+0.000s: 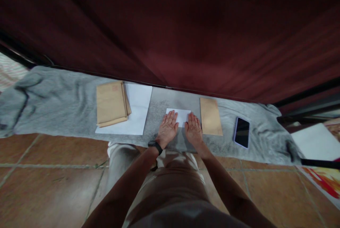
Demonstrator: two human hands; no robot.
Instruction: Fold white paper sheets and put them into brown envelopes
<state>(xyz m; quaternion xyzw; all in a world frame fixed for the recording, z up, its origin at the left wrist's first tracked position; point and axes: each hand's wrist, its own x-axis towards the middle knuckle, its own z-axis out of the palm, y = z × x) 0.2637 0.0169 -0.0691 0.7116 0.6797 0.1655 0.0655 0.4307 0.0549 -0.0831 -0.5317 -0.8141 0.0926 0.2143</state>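
A small white piece of paper (182, 117), perhaps folded, lies on the grey cloth between my hands. My left hand (168, 128) is flat on its left end, fingers stretched out. On the right end rests my right hand (193, 129), also flat with its fingers extended. Just beyond my right hand lies a brown envelope (211, 116). Over on the left, a stack of brown envelopes (110, 104) sits on top of white sheets of paper (138, 109).
A phone (242, 132) with a dark screen lies on the right part of the grey cloth (66, 104). A dark red curtain (170, 36) hangs along the back edge. Beyond the right end are a white object (317, 141) and a colourful printed item (322, 178).
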